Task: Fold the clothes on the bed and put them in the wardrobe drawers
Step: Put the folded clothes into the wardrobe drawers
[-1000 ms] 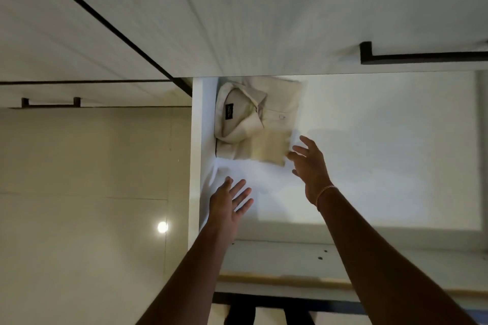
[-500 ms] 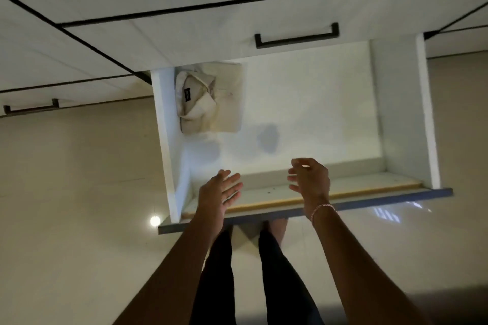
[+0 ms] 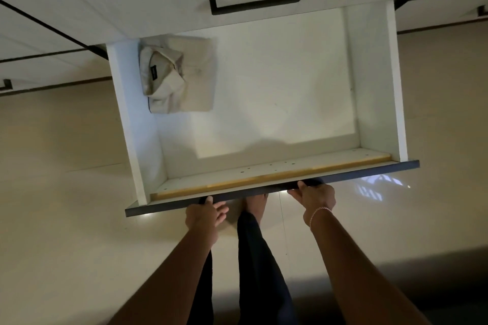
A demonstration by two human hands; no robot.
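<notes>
A glossy beige floor [image 3: 66, 206] is seen, crossed by a thin grout line [image 3: 282, 221]. A pale, window-like reflection [image 3: 377, 187] is cast on it toward the right, and a small bright spot of light [image 3: 145, 216] is mirrored further left. A broad dark shadow [image 3: 422, 266] is laid across its lower right. A brown skirting strip [image 3: 66, 86] is set along its far left edge. Dark trousers [image 3: 261, 272] and a bare foot [image 3: 254, 206] are planted on it mid-frame. A thin bracelet [image 3: 318, 212] is worn.

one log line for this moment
shirt: folded, far left corner of drawer | drawer: open | left hand: on drawer front, grip unclear | right hand: grips drawer front
</notes>
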